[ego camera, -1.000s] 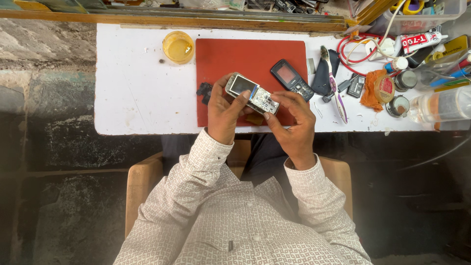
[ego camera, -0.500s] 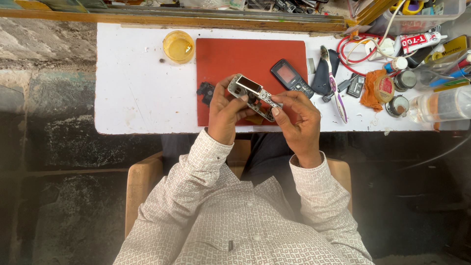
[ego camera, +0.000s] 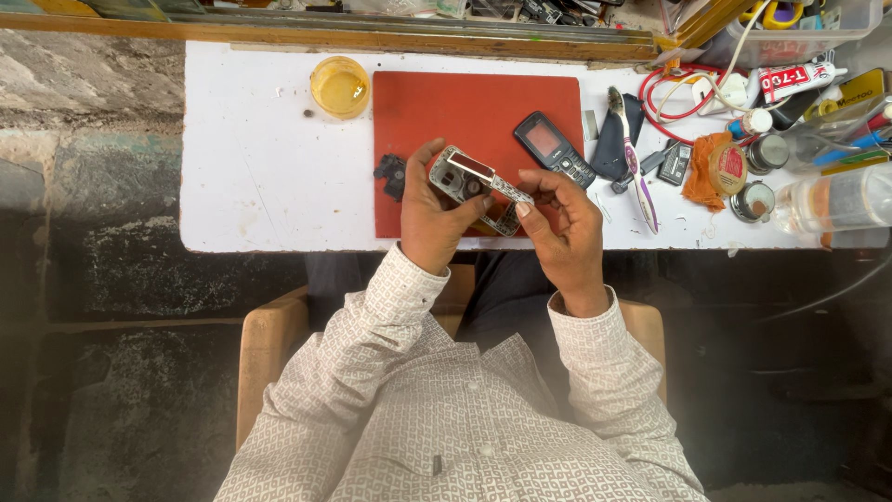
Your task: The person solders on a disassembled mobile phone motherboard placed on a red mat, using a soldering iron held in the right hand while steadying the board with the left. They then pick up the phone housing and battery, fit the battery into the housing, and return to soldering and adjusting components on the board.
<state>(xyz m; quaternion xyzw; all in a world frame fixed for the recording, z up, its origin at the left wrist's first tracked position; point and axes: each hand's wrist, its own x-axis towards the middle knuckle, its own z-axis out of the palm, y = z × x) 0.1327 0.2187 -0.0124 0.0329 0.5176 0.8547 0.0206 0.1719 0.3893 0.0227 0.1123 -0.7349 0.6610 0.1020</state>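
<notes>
The left hand point(ego camera: 437, 216) is still gripping the stripped phone body point(ego camera: 476, 186) above the red mat point(ego camera: 465, 112). It's tilting steeper than a second ago, and the right hand point(ego camera: 562, 216) is now pinching its lower end, looks like inspecting rather than assembling.

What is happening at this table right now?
A person seated at a white table holds an opened mobile phone frame above a red mat. The left hand grips it from below, and the right hand pinches its lower end with the fingertips. A second, dark phone lies on the mat's right edge, untouched. A small black part sits by the mat's left edge, and a yellow dish stands beyond it. Tools and small jars crowd the right side.
</notes>
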